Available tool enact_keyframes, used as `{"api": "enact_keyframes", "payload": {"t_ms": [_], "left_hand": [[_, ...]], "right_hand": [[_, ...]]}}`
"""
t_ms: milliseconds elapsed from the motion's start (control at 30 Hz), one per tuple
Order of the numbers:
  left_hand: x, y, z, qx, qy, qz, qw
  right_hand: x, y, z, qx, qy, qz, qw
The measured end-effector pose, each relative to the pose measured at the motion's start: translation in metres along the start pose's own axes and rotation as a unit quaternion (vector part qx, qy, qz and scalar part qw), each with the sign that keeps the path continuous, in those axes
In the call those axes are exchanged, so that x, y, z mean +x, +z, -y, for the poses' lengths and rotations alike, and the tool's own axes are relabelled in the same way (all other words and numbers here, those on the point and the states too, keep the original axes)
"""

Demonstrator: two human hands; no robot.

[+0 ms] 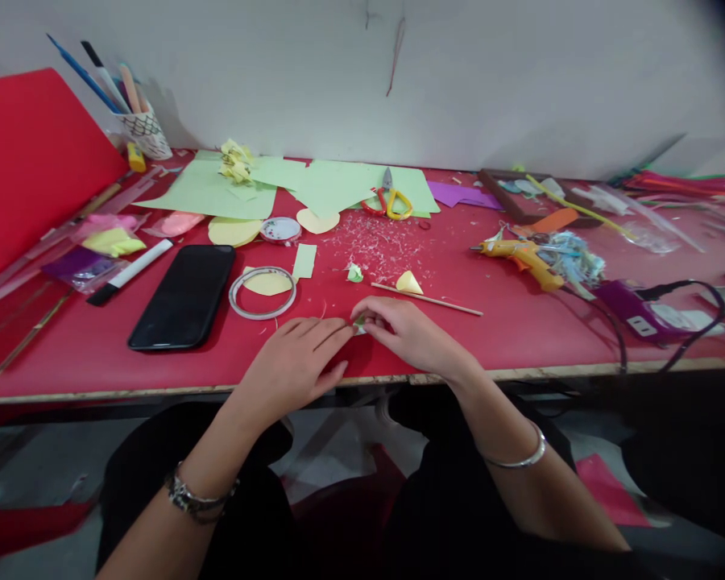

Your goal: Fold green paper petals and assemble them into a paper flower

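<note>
meeting near the front edge of the red table (519,334), the two hands come together over a small pale green scrap (360,326) — it lies between their fingertips, mostly covered. the right hand (408,329) has its thumb and curled fingers closed about the scrap; the left hand (302,354) lies palm down with its fingertips right beside it, and i cannot tell if they grip it as well.

just beyond the hands are a crumpled green bit (354,273), a curled yellow piece (409,283) and a thin wooden stick (441,301). a tape roll (233,298) lies beyond the left hand, next to a black phone (182,298). farther back, scissors (399,206) rest partly on pale green sheets (332,184), with white shavings (371,250) scattered in front — and a yellow glue gun (513,251) off to the right.
</note>
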State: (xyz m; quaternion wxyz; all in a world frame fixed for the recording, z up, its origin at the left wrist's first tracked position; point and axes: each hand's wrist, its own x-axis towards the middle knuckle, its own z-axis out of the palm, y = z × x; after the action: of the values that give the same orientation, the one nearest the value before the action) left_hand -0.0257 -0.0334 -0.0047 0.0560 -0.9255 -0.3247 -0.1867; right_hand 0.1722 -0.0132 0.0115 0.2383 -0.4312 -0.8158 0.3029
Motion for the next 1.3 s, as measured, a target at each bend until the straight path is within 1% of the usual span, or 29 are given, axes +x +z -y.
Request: {"api": "enact_keyframes", "payload": {"t_ms": [167, 333, 433, 500, 600, 667, 800, 867, 900, 967, 1000, 1067, 1100, 1133, 1200, 1300], "left_hand": [[0.002, 0.0, 0.001, -0.006, -0.001, 0.043, 0.999], [0.004, -0.002, 0.002, -0.029, -0.001, 0.039, 0.999], [0.004, -0.001, 0.003, -0.033, -0.003, 0.035, 0.999], [0.004, 0.0, 0.003, -0.036, -0.004, 0.031, 0.999], [0.004, 0.001, 0.003, -0.036, -0.002, 0.019, 0.999], [0.004, 0.001, 0.003, -0.033, -0.001, 0.016, 0.999], [0.004, 0.003, 0.004, -0.047, -0.005, 0.02, 0.999], [0.005, 0.003, 0.004, -0.069, -0.021, 0.01, 0.997], [0.005, 0.003, 0.004, -0.088, -0.038, 0.0, 0.995], [0.006, 0.002, 0.003, -0.145, -0.094, -0.035, 0.984], [0.007, 0.001, 0.001, -0.183, -0.13, -0.053, 0.973], [0.01, -0.003, -0.002, -0.265, -0.201, -0.082, 0.939], [0.011, -0.006, -0.004, -0.303, -0.229, -0.089, 0.921], [0.013, -0.009, -0.006, -0.334, -0.251, -0.094, 0.904], [0.016, -0.014, -0.009, -0.38, -0.271, -0.091, 0.88], [0.019, -0.017, -0.011, -0.422, -0.275, -0.095, 0.859]], "right_hand": [[0.002, 0.002, 0.002, -0.046, -0.009, 0.002, 0.999], [0.003, 0.004, 0.001, -0.124, 0.025, 0.004, 0.992], [0.0, 0.0, -0.004, -0.142, 0.032, -0.001, 0.989], [-0.002, -0.004, -0.007, -0.143, 0.028, -0.01, 0.989], [-0.004, -0.007, -0.01, -0.144, 0.023, -0.043, 0.988], [-0.004, -0.006, -0.011, -0.14, 0.021, -0.06, 0.988], [-0.002, 0.002, -0.01, -0.125, -0.004, -0.07, 0.99], [-0.001, 0.004, -0.01, -0.08, -0.011, -0.076, 0.994], [-0.001, 0.004, -0.009, -0.037, -0.011, -0.075, 0.996], [-0.001, 0.003, -0.007, 0.073, -0.005, -0.069, 0.995], [-0.001, 0.002, -0.004, 0.127, -0.002, -0.067, 0.99], [-0.001, -0.001, 0.001, 0.21, 0.001, -0.07, 0.975], [-0.001, -0.001, 0.004, 0.236, 0.003, -0.076, 0.969], [-0.001, -0.002, 0.006, 0.251, 0.003, -0.085, 0.964], [-0.001, -0.002, 0.011, 0.263, -0.001, -0.108, 0.959], [-0.001, -0.002, 0.016, 0.252, -0.016, -0.138, 0.958]]}}
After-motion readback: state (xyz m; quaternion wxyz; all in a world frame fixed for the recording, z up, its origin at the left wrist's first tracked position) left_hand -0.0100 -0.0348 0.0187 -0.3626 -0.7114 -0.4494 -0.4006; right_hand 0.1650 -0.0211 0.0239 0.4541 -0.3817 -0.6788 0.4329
